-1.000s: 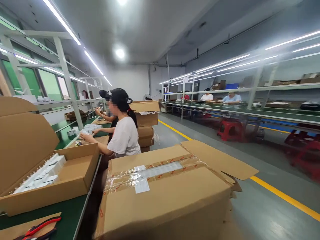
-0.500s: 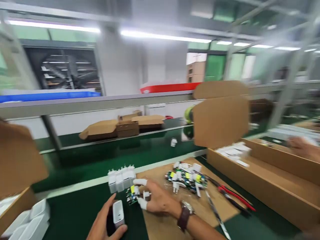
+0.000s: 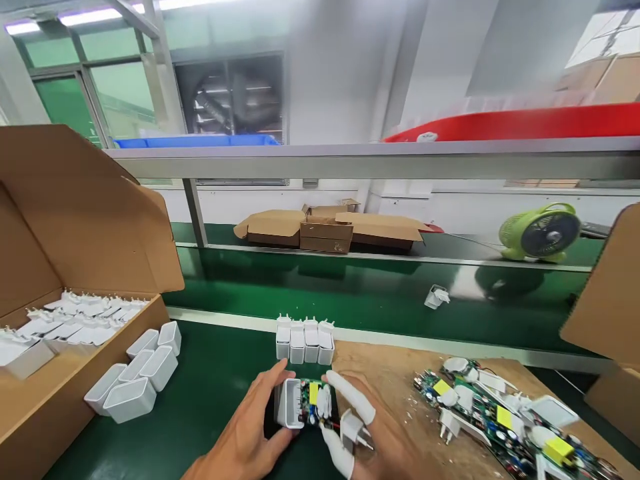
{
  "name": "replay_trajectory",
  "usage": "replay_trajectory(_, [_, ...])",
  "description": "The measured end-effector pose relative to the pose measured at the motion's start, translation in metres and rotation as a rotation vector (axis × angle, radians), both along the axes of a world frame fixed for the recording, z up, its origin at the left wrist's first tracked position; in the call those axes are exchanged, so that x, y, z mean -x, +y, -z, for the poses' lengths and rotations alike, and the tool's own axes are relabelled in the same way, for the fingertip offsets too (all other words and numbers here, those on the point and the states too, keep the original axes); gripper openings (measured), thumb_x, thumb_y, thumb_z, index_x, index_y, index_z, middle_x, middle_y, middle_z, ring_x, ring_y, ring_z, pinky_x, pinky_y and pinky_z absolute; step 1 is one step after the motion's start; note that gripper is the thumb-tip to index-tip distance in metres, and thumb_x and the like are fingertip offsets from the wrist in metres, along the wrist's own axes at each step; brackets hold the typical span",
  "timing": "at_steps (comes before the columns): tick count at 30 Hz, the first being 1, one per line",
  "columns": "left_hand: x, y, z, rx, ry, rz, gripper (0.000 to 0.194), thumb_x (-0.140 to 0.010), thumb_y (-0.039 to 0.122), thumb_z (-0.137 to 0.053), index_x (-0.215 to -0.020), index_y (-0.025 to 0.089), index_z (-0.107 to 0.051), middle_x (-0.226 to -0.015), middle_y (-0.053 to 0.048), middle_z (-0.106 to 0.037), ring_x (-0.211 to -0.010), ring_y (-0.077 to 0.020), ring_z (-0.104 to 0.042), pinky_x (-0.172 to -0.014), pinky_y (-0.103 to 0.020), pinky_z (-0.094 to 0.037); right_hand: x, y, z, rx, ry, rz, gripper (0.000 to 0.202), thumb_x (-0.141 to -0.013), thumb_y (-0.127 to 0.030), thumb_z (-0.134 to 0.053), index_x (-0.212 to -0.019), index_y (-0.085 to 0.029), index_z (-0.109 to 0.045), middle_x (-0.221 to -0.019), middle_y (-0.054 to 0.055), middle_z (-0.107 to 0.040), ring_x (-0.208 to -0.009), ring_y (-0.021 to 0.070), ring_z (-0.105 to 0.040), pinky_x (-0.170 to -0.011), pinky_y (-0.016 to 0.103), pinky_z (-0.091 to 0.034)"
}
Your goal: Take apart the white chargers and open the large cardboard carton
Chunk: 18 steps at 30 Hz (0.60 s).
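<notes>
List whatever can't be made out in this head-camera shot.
- Right hand: palm and wrist cut off by the bottom edge.
- Circuit board: how far it sits inside the white charger shell held by the left hand; fingers cover the joint.
- Loose boards pile: runs past the bottom right edge.
- Red bin on the shelf: blurred, contents unseen.

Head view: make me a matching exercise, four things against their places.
Things:
1. white charger shell
2. green desk fan
3. row of finished chargers
4. pile of circuit boards

Places:
A. on the brown board, right of the hands
B. in the left hand
C. far right, beyond the belt
D. upright at the mat's far edge

Pairs: 1-B, 2-C, 3-D, 4-A
</notes>
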<state>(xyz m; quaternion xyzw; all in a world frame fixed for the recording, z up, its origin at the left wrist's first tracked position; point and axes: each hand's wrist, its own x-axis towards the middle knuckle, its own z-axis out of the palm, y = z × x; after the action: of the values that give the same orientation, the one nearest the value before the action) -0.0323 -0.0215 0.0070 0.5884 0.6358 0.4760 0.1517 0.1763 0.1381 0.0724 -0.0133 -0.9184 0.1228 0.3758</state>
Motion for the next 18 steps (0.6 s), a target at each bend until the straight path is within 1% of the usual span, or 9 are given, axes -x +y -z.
replay_trajectory(2, [0.000, -0.001, 0.000, -0.031, 0.058, 0.004, 0.088, -0.098, 0.014, -0.062, -0.168, 0.039, -0.016, -0.158, -0.012, -0.055, -0.148, -0.0296, -0.054, -0.125, -0.055, -0.047, -0.001, -0.007, -0.002, -0.062, -0.064, 0.032, 0.069, -0.092, -0.007, -0.052, -0.158, -0.018, -0.040, -0.133, 0.014, -0.070, -0.124, 0.0252, -0.068, -0.106, 0.036, -0.061])
replay_trajectory(4, [-0.001, -0.003, -0.001, -0.047, 0.090, 0.000, 0.089, -0.098, 0.012, -0.060, -0.168, 0.040, -0.013, -0.158, -0.012, -0.055, -0.148, -0.0296, -0.053, -0.124, -0.056, -0.047, -0.001, -0.011, -0.002, -0.084, -0.135, 0.065, 0.074, -0.085, -0.005, -0.052, -0.157, -0.018, -0.042, -0.130, 0.013, -0.070, -0.122, 0.0263, -0.069, -0.107, 0.038, -0.060])
replay_trajectory(7, [-0.002, -0.003, -0.002, -0.055, 0.105, 0.012, 0.089, -0.100, 0.013, -0.060, -0.169, 0.041, -0.011, -0.158, -0.011, -0.057, -0.148, -0.0294, -0.053, -0.124, -0.056, -0.048, 0.000, -0.014, 0.001, -0.040, -0.214, 0.070, 0.084, -0.075, -0.004, -0.053, -0.156, -0.020, -0.043, -0.131, 0.011, -0.070, -0.121, 0.0261, -0.068, -0.105, 0.037, -0.060])
replay_trajectory(10, [-0.002, -0.003, -0.001, -0.051, 0.104, 0.025, 0.091, -0.099, 0.012, -0.061, -0.169, 0.042, -0.010, -0.158, -0.009, -0.058, -0.147, -0.0285, -0.054, -0.124, -0.055, -0.048, 0.000, -0.015, 0.004, -0.010, -0.255, 0.072, 0.087, -0.069, -0.004, -0.054, -0.155, -0.021, -0.044, -0.132, 0.011, -0.069, -0.121, 0.0269, -0.068, -0.107, 0.039, -0.059])
replay_trajectory(12, [-0.003, -0.003, 0.000, -0.054, 0.098, 0.021, 0.093, -0.098, 0.010, -0.061, -0.169, 0.042, -0.010, -0.157, -0.009, -0.058, -0.146, -0.0279, -0.055, -0.124, -0.054, -0.049, -0.001, -0.016, 0.005, -0.002, -0.273, 0.066, 0.087, -0.068, -0.005, -0.054, -0.153, -0.020, -0.045, -0.133, 0.012, -0.069, -0.123, 0.0284, -0.067, -0.107, 0.041, -0.059])
replay_trajectory(15, [-0.003, -0.003, 0.000, -0.055, 0.101, 0.006, 0.096, -0.096, 0.008, -0.062, -0.169, 0.042, -0.010, -0.156, -0.008, -0.060, -0.146, -0.0278, -0.055, -0.124, -0.054, -0.048, -0.002, -0.017, 0.002, -0.008, -0.287, 0.053, 0.085, -0.070, -0.006, -0.056, -0.153, -0.020, -0.046, -0.135, 0.014, -0.070, -0.123, 0.0304, -0.067, -0.105, 0.043, -0.060])
replay_trajectory(18, [-0.004, -0.003, -0.001, -0.036, 0.115, 0.004, 0.096, -0.098, 0.010, -0.063, -0.169, 0.044, -0.009, -0.157, -0.007, -0.060, -0.147, -0.0286, -0.054, -0.125, -0.055, -0.047, -0.002, -0.018, -0.003, -0.020, -0.278, 0.062, 0.086, -0.070, -0.006, -0.057, -0.154, -0.023, -0.045, -0.133, 0.013, -0.071, -0.120, 0.0311, -0.069, -0.103, 0.043, -0.061])
